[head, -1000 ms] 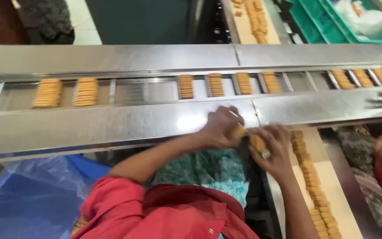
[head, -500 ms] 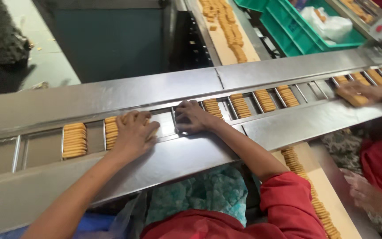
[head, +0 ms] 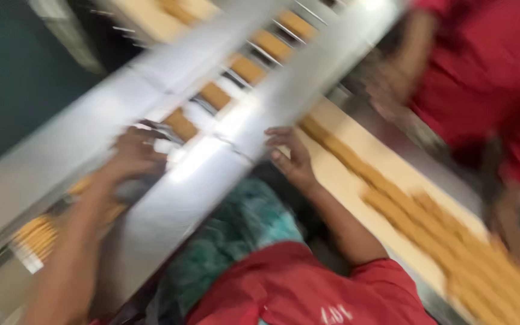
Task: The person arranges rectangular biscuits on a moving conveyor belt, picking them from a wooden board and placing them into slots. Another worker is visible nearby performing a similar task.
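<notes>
This is a food factory, more exactly a packing line for biscuits. A long steel conveyor (head: 170, 198) crosses the picture from the lower left edge to the upper right corner, and its middle channel is divided into small pockets that each carry a short stack of brown biscuits (head: 181, 124). Beside its right edge lies a pale feed belt (head: 356, 144) with long rows of loose biscuits (head: 452, 241) down to the lower right corner, and two people in red work clothes (head: 482, 72) stand close at the line; the view is blurred.
</notes>
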